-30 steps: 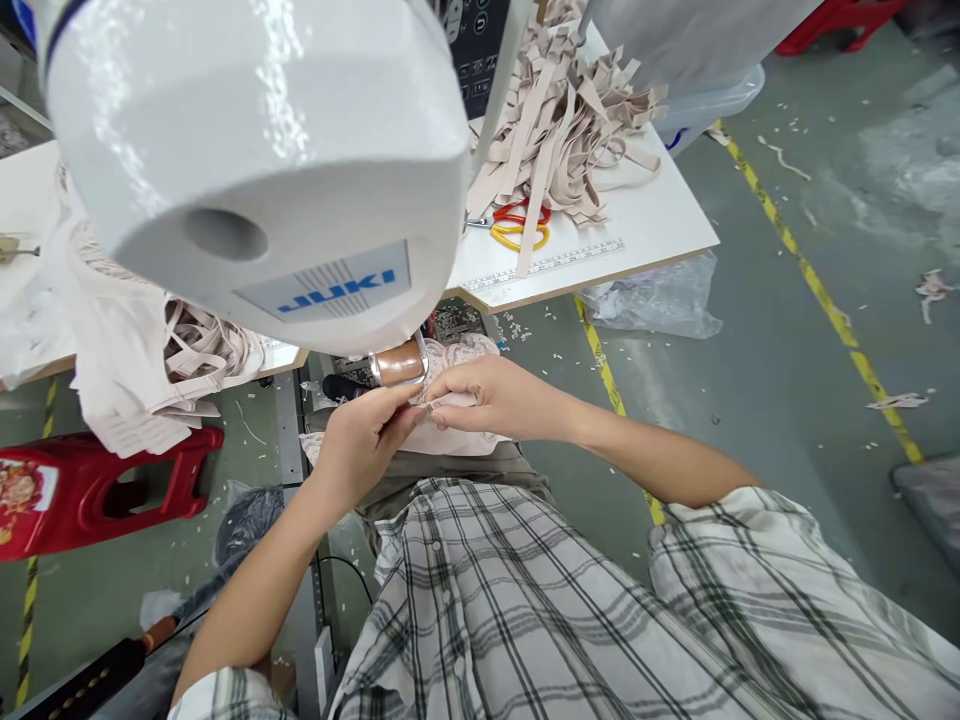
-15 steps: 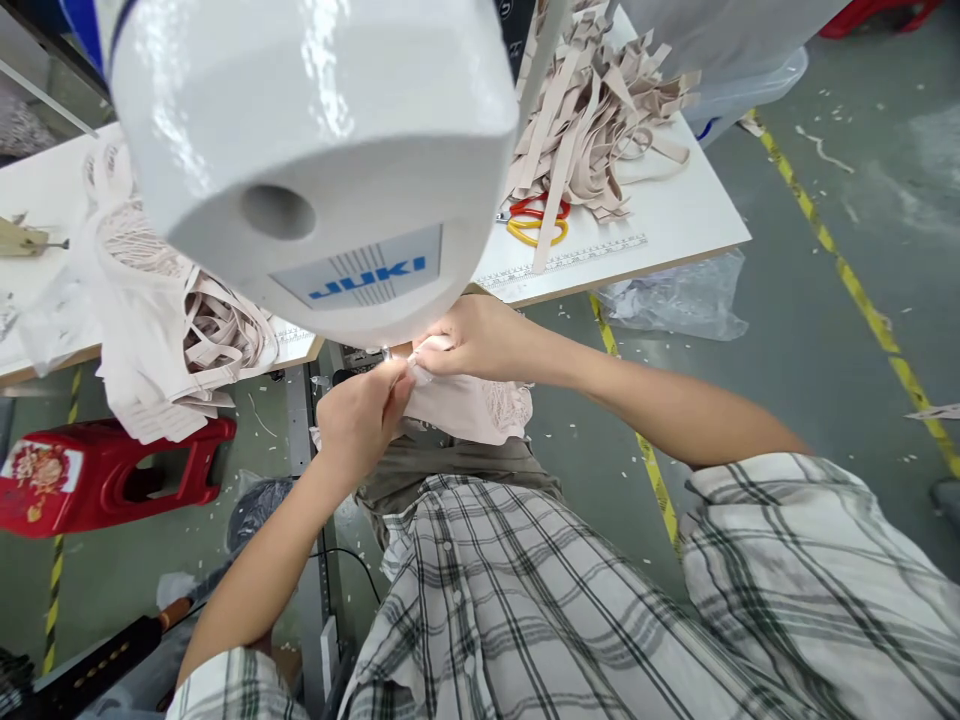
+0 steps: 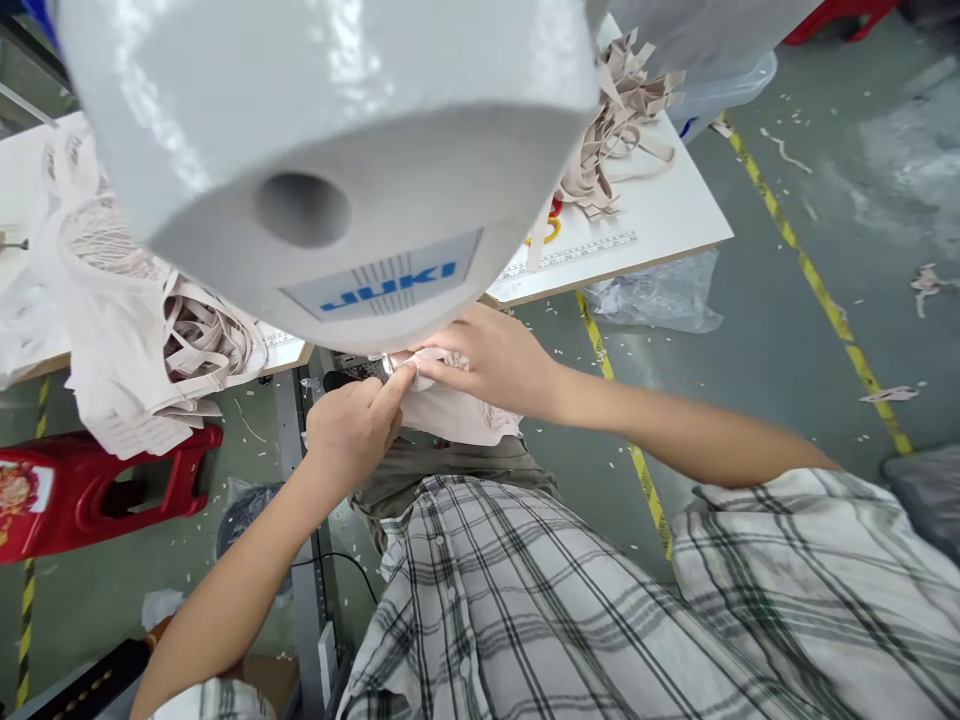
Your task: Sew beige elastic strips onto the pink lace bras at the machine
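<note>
Under the white sewing machine head [image 3: 375, 170], marked JUKI, lies a pale pink piece of fabric [image 3: 450, 413] with a gathered, lace-like part. My left hand [image 3: 351, 425] is closed, its index finger reaching to the fabric's edge beside the small metal part [image 3: 387, 364] near the needle area. My right hand [image 3: 506, 368] holds the same fabric from the other side, thumb in front and fingers partly behind. Both hands' fingertips nearly meet. The machine head hides the needle and the far fingertips of my right hand.
Pink garment pieces and straps [image 3: 202, 335] hang over the left table edge. On the right table [image 3: 675, 210] lie a heap of pink strips [image 3: 600, 165] and partly hidden scissors [image 3: 551, 230]. A red stool [image 3: 105, 495] stands on the floor at left.
My view has shifted closer to the machine head, which now covers more of the scissors. My left index finger has stretched out towards the fabric, and my right hand lies flatter over it.
</note>
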`<state>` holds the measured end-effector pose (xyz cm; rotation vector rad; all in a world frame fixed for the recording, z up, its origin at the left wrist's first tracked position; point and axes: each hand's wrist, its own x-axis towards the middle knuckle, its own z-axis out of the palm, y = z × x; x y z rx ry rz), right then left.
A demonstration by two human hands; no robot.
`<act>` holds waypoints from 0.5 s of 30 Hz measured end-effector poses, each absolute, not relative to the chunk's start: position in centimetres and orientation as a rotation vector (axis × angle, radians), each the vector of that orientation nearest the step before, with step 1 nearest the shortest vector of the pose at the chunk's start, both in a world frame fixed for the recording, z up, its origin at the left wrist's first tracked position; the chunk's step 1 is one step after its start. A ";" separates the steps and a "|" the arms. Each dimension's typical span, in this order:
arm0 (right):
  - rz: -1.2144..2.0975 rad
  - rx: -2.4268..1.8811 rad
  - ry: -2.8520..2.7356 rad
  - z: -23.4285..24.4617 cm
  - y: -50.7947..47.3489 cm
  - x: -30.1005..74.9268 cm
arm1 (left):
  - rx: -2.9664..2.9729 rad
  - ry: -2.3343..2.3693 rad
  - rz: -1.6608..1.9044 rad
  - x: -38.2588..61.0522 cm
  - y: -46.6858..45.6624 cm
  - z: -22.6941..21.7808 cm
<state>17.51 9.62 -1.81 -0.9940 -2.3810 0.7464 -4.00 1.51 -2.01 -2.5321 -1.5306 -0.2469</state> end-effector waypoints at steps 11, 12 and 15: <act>0.542 -1.019 -2.068 -6.5 6.1 17.1 | -2.758 -1.180 -0.170 -7.0 4.4 -2.2; 0.664 -1.038 -1.999 -6.7 5.8 17.1 | -2.740 -1.213 -0.161 -6.8 4.4 -2.2; 0.957 -1.109 -1.779 -7.4 5.0 17.1 | -2.669 -1.283 -0.208 -5.3 3.6 -2.1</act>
